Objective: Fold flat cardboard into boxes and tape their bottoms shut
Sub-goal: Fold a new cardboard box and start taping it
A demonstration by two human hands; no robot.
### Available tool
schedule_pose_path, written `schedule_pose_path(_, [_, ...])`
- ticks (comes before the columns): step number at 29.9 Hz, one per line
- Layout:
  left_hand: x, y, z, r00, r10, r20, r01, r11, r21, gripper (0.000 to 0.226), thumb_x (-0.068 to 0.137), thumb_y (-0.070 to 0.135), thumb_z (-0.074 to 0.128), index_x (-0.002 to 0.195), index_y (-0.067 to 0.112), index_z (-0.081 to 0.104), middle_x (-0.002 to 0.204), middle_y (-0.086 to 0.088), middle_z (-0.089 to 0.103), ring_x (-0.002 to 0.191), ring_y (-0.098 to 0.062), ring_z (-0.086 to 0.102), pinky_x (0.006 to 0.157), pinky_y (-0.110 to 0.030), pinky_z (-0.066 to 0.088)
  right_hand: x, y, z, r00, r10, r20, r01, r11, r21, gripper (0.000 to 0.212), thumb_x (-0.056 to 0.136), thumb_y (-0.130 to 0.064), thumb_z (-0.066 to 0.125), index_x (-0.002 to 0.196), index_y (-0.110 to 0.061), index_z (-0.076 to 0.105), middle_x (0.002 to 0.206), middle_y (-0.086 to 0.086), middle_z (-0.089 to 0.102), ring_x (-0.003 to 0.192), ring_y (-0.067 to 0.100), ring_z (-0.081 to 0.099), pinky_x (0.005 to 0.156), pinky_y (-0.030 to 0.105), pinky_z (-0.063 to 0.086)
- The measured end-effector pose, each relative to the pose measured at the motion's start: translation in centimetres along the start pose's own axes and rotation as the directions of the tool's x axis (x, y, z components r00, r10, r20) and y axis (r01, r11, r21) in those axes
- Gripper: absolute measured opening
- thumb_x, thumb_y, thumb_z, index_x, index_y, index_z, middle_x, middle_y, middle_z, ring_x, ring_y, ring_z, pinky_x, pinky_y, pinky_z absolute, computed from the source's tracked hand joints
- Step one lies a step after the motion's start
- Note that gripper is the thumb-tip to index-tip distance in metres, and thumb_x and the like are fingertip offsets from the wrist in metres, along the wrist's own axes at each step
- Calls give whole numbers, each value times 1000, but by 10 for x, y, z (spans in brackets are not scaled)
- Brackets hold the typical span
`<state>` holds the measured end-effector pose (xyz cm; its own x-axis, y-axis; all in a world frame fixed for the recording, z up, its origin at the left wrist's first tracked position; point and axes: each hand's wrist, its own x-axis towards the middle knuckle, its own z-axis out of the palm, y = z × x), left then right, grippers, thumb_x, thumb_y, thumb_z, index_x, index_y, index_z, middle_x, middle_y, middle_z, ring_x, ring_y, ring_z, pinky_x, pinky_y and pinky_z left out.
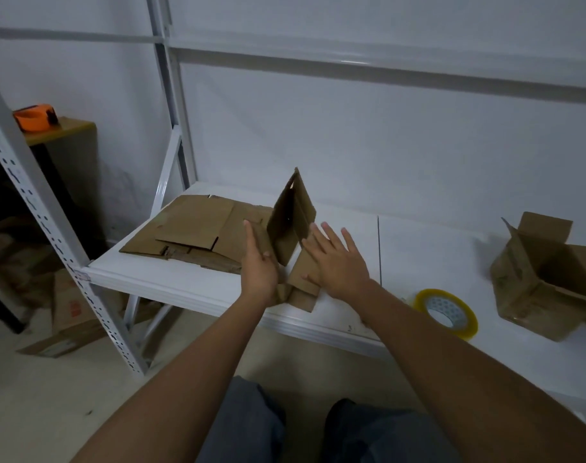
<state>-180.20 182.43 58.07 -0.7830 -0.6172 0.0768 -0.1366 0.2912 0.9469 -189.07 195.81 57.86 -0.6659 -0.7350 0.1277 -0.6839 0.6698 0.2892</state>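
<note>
Knees are seen nearest. Left hand [259,265] and right hand [338,262], fingers straight, are pressed against a half-folded box [293,222]: judged light, stiff, best held along creases.

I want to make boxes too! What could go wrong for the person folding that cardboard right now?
The half-folded box sits near the shelf's front edge, so it might slide off. Both the left hand and right hand press it with flat fingers, not gripping, so the flaps could spring back open. The tape roll also lies close to the edge and off to the right, so reaching for it might let the box unfold.
</note>
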Motion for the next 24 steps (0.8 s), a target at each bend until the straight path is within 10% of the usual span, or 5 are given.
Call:
schedule_pose_path(5, [14,1,3,998,1,57,1,1000,-31,69,101,3,33,152,31,-4,93,20,37,69,4,37,71,-25,42,18,-3,2,982,-191,7,191,981,11,85,85,-62,-13,151,-18,17,160,2,7,147,19,3,118,39,-2])
schedule_pose_path(9, [21,-3,0,998,-4,58,10,995,-95,70,101,0,32,152,31,-5,148,0,32,103,-2,40,94,-29,41,20,5,9,971,-201,128,186,975,121,58,102,-45,12,152,-16,12,160,0,9,147,13,3,117,33,-4])
schedule_pose_path(17, [37,0,4,997,-44,-62,37,994,-103,68,101,1,31,152,29,-4,77,23,20,66,6,29,73,-21,43,-8,33,25,960,-159,229,71,933,353,64,100,-52,20,152,-16,13,159,1,14,146,12,8,118,34,2])
schedule_pose_path(21, [48,-6,0,999,0,-51,5,994,108,69,100,9,41,153,22,-3,129,4,49,115,-17,51,102,-38,40,-6,35,23,946,-195,260,72,906,418,84,91,-66,33,152,-16,6,160,0,5,147,13,4,118,35,2])
schedule_pose_path(24, [65,-25,-9,982,188,-13,-128,714,689,69,99,21,45,153,21,2,161,-4,1,147,-30,-2,118,-48,10,1,39,25,951,-197,238,85,907,412,87,89,-66,39,153,-18,5,160,-1,5,146,12,4,117,32,2])
